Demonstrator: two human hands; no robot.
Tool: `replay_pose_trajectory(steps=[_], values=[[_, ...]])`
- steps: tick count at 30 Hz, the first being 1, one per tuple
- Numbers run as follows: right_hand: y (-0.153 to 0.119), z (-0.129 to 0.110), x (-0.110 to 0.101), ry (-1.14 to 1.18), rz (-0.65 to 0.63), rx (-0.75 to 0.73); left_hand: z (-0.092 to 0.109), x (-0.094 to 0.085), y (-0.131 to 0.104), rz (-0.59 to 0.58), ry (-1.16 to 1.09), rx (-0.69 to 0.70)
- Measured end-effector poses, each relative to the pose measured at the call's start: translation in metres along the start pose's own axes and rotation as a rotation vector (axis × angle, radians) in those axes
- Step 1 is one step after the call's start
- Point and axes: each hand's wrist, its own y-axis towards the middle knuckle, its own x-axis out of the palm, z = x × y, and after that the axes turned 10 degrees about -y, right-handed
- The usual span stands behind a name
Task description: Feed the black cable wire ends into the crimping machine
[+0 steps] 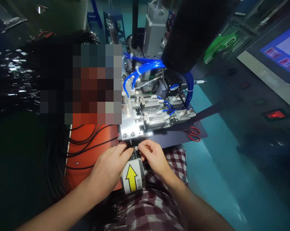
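Note:
My left hand (111, 165) is closed, its thumb and fingers pinched at the front edge of a metal machine fixture (131, 126). Facing it, my right hand (155, 155) pinches with thumb and forefinger. Between the two sets of fingertips shows a tiny pale piece with a touch of red (136, 148), too small to name. A black cable (79, 167) runs across an orange surface (87, 179) and disappears under my left hand. Just below my fingertips lies a white plate with a yellow arrow (131, 178).
Several black cables (87, 141) lie over the orange surface, with a thick bundle hanging at left. Blue air tubes (149, 65) arch above the fixture's cylinders. Red-handled scissors (194, 133) rest at right. A thick black column (195, 35) hangs overhead. A control screen (281, 51) stands far right.

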Motion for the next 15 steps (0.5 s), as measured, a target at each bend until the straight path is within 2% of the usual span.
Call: replay_pose_trajectory(steps=[3,6,9,15], values=[[0.001,0.0,0.0,0.009,-0.024,0.015,0.004,-0.002,0.0,0.014,0.099,0.03],[0.001,0.002,-0.001,0.048,-0.052,0.037,0.01,-0.006,-0.001,-0.088,0.164,0.0],[0.001,0.004,-0.001,0.081,-0.081,0.041,0.014,-0.008,-0.003,-0.182,0.093,-0.053],[0.001,0.006,0.001,0.117,-0.059,0.031,0.018,-0.005,-0.003,-0.167,0.016,-0.134]])
